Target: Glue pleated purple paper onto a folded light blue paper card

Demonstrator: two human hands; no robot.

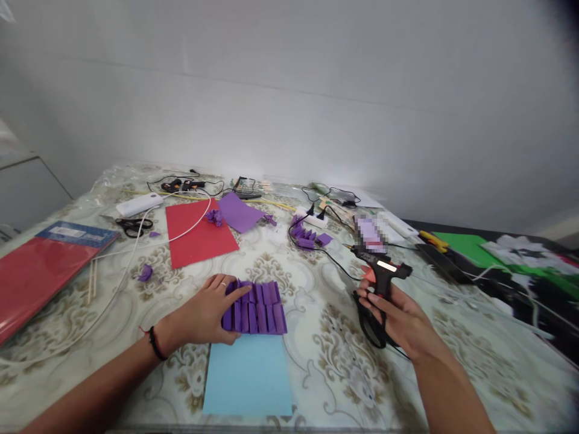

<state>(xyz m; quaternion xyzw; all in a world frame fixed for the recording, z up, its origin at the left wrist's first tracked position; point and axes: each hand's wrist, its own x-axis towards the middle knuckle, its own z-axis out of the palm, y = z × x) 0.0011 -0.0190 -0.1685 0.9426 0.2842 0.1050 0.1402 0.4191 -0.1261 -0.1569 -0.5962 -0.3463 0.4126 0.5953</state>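
Observation:
My left hand [205, 313] is closed over the left end of a block of folded purple paper [265, 308], its index finger lying across the top. The folds stand in two rows of narrow strips. They sit at the upper part of a light blue sheet of paper [248, 377]. Off to the right, my right hand [393, 316] grips a black glue gun [383, 274] by its handle, fingers near the orange trigger. Its nozzle points left and away from me, apart from the purple paper. Black cord hangs in loops below that hand.
A red sheet [199, 241], purple sheet [239, 212], scissors [133, 226] and red pack [49, 265] lie left. Behind are a power strip [312, 217] and more folded purple paper [304, 234]. A blurred-out phone [370, 234] and green sheet [465, 248] lie right. Cords cross the table.

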